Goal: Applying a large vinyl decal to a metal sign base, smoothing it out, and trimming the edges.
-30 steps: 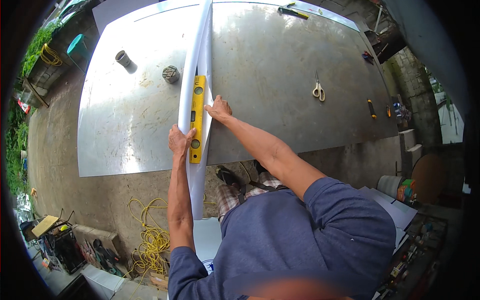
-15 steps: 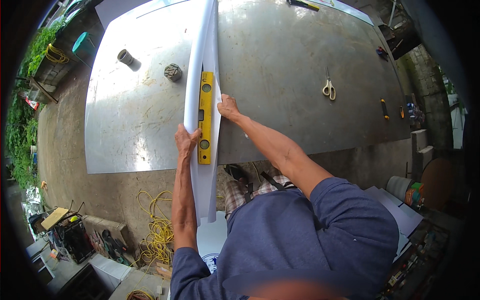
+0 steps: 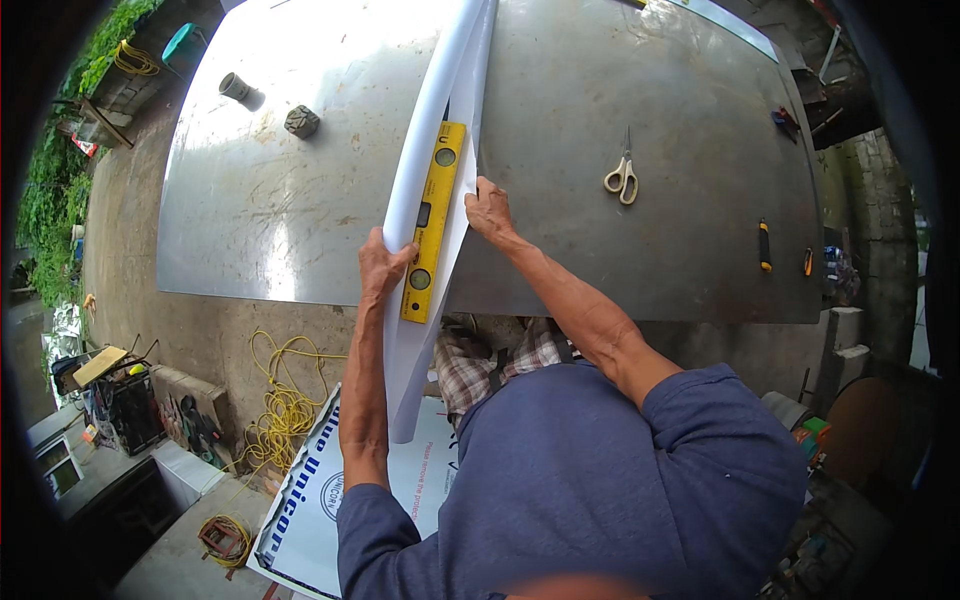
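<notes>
A long white rolled sheet (image 3: 414,160) runs lengthwise over the metal table (image 3: 540,120) and hangs past its near edge. A yellow spirit level (image 3: 434,225) lies inside its fold. My left hand (image 3: 384,260) grips the roll's left side, thumb at the level's edge. Closed around the right edge of the white sheet is my right hand (image 3: 488,210), beside the level. Cream-handled scissors (image 3: 622,180) lie to the right; a grey cup (image 3: 240,92) and a faceted block (image 3: 301,122) sit to the left.
A yellow-handled cutter (image 3: 764,244) and small tools are along the table's right side. Below are coiled yellow cord (image 3: 278,420), a white panel (image 3: 310,520) and concrete floor (image 3: 135,280). Clutter and a teal stool (image 3: 182,48) stand at the left.
The roll, level and both hands have shifted right relative to the cup and scissors, and the roll now slants more. More of the white panel below shows.
</notes>
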Demonstrator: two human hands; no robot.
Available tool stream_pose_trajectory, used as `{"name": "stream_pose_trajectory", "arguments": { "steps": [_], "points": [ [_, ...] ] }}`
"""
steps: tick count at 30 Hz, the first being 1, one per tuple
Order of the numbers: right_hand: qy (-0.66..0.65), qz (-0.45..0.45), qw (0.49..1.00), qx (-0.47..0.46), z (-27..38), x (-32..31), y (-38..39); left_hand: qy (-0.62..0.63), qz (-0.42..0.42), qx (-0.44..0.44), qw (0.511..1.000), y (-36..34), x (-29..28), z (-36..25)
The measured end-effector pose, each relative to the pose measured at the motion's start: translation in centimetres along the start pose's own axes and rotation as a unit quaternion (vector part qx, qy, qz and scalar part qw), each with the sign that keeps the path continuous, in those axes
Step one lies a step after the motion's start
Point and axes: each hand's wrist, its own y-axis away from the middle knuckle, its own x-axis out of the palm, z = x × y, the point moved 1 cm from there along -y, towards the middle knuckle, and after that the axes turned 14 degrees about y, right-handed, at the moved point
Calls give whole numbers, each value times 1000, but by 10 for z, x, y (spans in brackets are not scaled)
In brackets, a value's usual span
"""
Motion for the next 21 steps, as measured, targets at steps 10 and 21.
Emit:
{"name": "stream_pose_trajectory", "arguments": {
  "steps": [10,21],
  "points": [
    [95,-41,994,-36,-104,-117,10,56,45,14,997,43,126,-40],
    [440,-14,886,-147,-226,-237,-11,165,83,-15,983,91,190,-51]
  ]
}}
